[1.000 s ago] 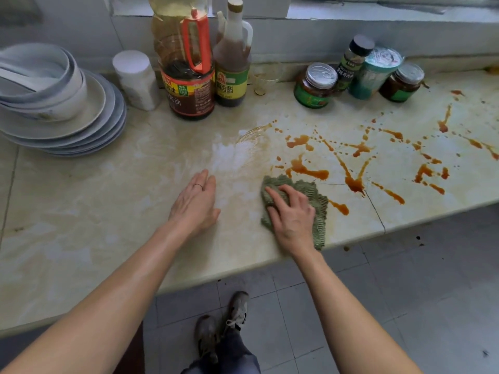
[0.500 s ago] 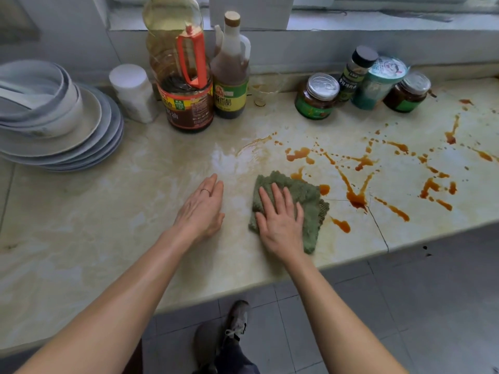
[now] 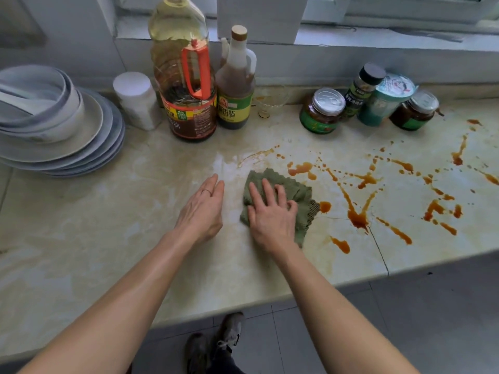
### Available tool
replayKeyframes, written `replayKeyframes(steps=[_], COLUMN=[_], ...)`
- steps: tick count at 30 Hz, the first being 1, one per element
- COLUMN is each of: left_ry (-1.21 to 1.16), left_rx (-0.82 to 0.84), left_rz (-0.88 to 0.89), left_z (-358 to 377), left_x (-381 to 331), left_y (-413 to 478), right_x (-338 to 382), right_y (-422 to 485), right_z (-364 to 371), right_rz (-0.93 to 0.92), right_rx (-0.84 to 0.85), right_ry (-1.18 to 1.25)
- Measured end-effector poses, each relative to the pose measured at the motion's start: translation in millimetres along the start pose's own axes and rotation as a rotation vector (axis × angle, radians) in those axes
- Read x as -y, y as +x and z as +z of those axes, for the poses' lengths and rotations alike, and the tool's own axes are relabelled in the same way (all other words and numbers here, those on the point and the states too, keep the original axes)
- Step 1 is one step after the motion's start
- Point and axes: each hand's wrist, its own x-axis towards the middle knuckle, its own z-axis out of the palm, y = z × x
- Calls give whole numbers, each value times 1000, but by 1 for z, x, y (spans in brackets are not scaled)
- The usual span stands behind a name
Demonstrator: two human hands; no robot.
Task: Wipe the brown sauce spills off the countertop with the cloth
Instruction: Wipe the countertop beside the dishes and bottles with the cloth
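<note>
The right hand (image 3: 271, 220) is pressing the cloth (image 3: 297, 191), fingers spread (left hand (image 3: 201, 209) lying flat, holding nothing); wiping is underway, probably needing a rightward sweep over sauce (image 3: 357, 218).

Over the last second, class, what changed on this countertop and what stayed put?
The right hand pushed the green cloth away from the front edge and leftward, over a sauce streak that no longer shows. The left hand stayed flat on the countertop; the sauce spills to the right remain.
</note>
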Motion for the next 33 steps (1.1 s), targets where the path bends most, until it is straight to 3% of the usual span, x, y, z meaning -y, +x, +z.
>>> replayKeyframes(steps=[6, 10, 16, 22, 27, 33], left_ry=[14, 51, 52, 72, 44, 44], left_rx=[10, 22, 13, 7, 30, 17], left_rz=[-42, -65, -101, -114, -128, -100], left_z=[1, 2, 1, 0, -1, 1], left_x=[-1, -1, -6, -6, -9, -13], left_y=[8, 14, 24, 31, 41, 45], right_x=[21, 21, 32, 25, 23, 16], right_y=[4, 52, 41, 64, 40, 104], right_z=[7, -15, -7, -12, 1, -19], right_rz=[-214, -90, -198, -60, -177, 26], right_rx=[-57, -54, -64, -78, -107, -69], right_ry=[-34, -34, 2, 101, 61, 64])
